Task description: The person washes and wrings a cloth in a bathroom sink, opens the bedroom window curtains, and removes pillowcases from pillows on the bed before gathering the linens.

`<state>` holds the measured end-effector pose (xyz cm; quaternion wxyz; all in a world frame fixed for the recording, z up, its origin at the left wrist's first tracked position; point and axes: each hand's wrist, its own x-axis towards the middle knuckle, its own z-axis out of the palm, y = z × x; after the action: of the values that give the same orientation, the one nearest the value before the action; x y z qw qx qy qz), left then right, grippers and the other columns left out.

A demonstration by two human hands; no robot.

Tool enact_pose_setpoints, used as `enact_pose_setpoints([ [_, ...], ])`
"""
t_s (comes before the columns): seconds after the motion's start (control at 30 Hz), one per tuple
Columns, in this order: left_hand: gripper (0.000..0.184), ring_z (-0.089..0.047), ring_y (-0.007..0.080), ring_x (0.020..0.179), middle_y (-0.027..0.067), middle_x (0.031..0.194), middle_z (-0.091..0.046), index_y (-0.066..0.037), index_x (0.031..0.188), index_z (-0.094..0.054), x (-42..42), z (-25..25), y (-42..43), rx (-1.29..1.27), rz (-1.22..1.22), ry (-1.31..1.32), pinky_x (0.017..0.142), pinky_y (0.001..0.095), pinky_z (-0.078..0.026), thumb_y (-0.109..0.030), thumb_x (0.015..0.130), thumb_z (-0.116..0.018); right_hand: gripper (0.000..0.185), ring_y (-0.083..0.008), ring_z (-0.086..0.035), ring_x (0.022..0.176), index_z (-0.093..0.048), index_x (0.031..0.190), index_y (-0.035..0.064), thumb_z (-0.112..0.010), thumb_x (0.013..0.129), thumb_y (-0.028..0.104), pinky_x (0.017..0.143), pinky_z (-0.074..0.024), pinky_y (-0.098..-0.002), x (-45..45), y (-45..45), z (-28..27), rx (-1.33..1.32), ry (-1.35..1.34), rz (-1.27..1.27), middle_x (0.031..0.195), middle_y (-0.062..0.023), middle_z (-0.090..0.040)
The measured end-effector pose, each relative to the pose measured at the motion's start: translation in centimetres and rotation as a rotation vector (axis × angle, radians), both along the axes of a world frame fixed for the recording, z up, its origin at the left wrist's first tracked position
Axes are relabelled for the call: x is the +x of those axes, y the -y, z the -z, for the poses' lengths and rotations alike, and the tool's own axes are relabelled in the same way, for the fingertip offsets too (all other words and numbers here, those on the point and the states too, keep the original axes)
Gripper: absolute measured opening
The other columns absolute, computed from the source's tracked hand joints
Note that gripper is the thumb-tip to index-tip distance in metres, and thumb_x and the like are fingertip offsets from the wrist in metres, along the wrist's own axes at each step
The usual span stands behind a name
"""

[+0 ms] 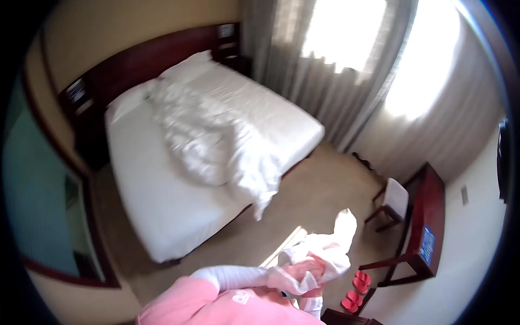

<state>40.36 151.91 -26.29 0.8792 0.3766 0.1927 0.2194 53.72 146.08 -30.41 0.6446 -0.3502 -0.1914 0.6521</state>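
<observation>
A bunched white cloth (341, 238), perhaps a towel or bed linen, is gathered in front of my chest, one end sticking out to the right in bright sunlight. My left hand (303, 270) reaches across from the white-sleeved left arm, its fingers closed in the folds. Low against the bundle is my right hand (313, 291), mostly covered by fabric, so its fingers are hard to make out. Beyond them, a bed (154, 216) with a white sheet carries a crumpled white duvet (206, 138), one corner of which hangs over the near edge.
Pillows (187, 66) lie against the dark headboard. On the right stand a padded stool (396, 198) and a dark red desk (431, 208) with a blue card (428, 245). Red slippers (352, 301) are on the floor below it. Curtains (325, 92) hang at the bright windows.
</observation>
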Motion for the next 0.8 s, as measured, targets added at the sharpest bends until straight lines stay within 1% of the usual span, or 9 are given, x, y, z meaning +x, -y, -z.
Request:
enact_pose_setpoints([
  [0.37, 0.018, -0.053, 0.0117, 0.086, 0.0019, 0.096, -0.058, -0.001, 0.098, -0.057, 8.2, 1.4, -22.5, -0.105, -0.068, 0.135, 0.075, 0.027, -0.045, -0.013, 0.085, -0.058, 0.047, -0.0196, -0.057, 0.094, -0.05, 0.115, 0.0059, -0.054, 0.085, 0.042, 0.082, -0.0482, -0.0328, 9.4, -23.7, -9.1, -0.113, 0.089, 0.094, 0.102, -0.0062, -0.057],
  [0.5, 0.015, -0.052, 0.0108, 0.085, 0.0006, 0.094, -0.058, -0.001, 0.096, -0.057, 11.1, 0.4, -33.1, 0.147, -0.094, 0.254, 0.076, 0.0262, -0.044, -0.011, 0.085, -0.057, 0.042, -0.0181, -0.057, 0.092, -0.052, 0.113, 0.0061, -0.054, 0.086, 0.038, 0.082, -0.0476, -0.0307, 10.8, -34.6, -13.7, -0.148, 0.025, 0.241, 0.1, -0.0054, -0.058],
  [0.57, 0.016, -0.054, 0.0107, 0.088, 0.0015, 0.097, -0.059, 0.0, 0.101, -0.057, 11.9, -4.7, -38.5, 0.581, -0.093, -0.172, 0.076, 0.0255, -0.044, -0.009, 0.089, -0.053, 0.039, -0.0173, -0.057, 0.091, -0.054, 0.111, 0.0062, -0.055, 0.086, 0.036, 0.082, -0.0473, -0.0296, 12.4, -40.7, -15.2, -0.194, 0.056, 0.406, 0.099, -0.005, -0.058],
  [0.6, 0.025, -0.056, 0.012, 0.094, 0.0055, 0.108, -0.06, 0.002, 0.115, -0.054, 11.4, -6.3, -42.1, 0.684, 0.227, -0.436, 0.083, 0.0247, -0.045, -0.007, 0.092, -0.047, 0.038, -0.0169, -0.057, 0.091, -0.054, 0.111, 0.0063, -0.055, 0.086, 0.035, 0.082, -0.0471, -0.0291, 14.3, -43.5, -13.8, -0.211, 0.135, 0.501, 0.098, -0.0048, -0.058],
  [0.63, 0.034, -0.057, 0.0131, 0.098, 0.0084, 0.116, -0.059, 0.0, 0.126, -0.048, 11.9, -5.9, -44.0, 0.556, 0.172, -0.235, 0.087, 0.0238, -0.044, -0.006, 0.093, -0.046, 0.035, -0.0141, -0.056, 0.092, -0.055, 0.109, 0.0046, -0.057, 0.086, 0.03, 0.08, -0.0464, -0.0303, 18.7, -46.2, -7.0, -0.177, 0.305, 0.586, 0.101, -0.0045, -0.058],
  [0.67, 0.034, -0.058, 0.0131, 0.096, 0.0088, 0.116, -0.059, 0.001, 0.126, -0.048, 11.7, -6.0, -46.6, 0.497, 0.205, -0.302, 0.087, 0.0243, -0.045, -0.005, 0.093, -0.046, 0.033, -0.0127, -0.055, 0.089, -0.055, 0.108, 0.0032, -0.058, 0.085, 0.026, 0.079, -0.0465, -0.0297, 21.1, -48.2, -7.4, -0.134, 0.516, 0.698, 0.099, -0.0037, -0.058],
  [0.73, 0.036, -0.055, 0.0119, 0.099, 0.0104, 0.112, -0.06, 0.001, 0.125, -0.05, 11.4, -5.5, -52.0, 0.418, 0.182, -0.423, 0.086, 0.0227, -0.044, -0.009, 0.091, -0.052, 0.021, -0.0148, -0.055, 0.082, -0.059, 0.096, 0.0029, -0.059, 0.082, 0.019, 0.072, -0.0455, -0.0315, 26.9, -50.8, -7.0, -0.152, 0.664, 0.505, 0.089, -0.005, -0.058],
  [0.77, 0.037, -0.056, 0.0117, 0.097, 0.0105, 0.112, -0.06, 0.0, 0.126, -0.049, 11.6, -6.0, -54.4, 0.417, 0.171, -0.484, 0.085, 0.0231, -0.045, -0.008, 0.09, -0.053, 0.016, -0.0175, -0.055, 0.074, -0.057, 0.087, 0.0058, -0.059, 0.076, 0.017, 0.065, -0.0461, -0.033, 29.3, -51.8, -5.5, -0.042, 1.244, 0.363, 0.08, -0.0063, -0.054],
  [0.8, 0.038, -0.056, 0.0117, 0.097, 0.0107, 0.112, -0.06, 0.0, 0.126, -0.049, 11.7, -5.3, -56.7, 0.39, 0.158, -0.501, 0.085, 0.0233, -0.045, -0.009, 0.09, -0.053, 0.011, -0.0203, -0.056, 0.067, -0.055, 0.078, 0.0088, -0.06, 0.07, 0.015, 0.058, -0.0468, -0.0346, 30.6, -53.2, -6.8, 0.095, 1.812, 0.36, 0.072, -0.0077, -0.051],
])
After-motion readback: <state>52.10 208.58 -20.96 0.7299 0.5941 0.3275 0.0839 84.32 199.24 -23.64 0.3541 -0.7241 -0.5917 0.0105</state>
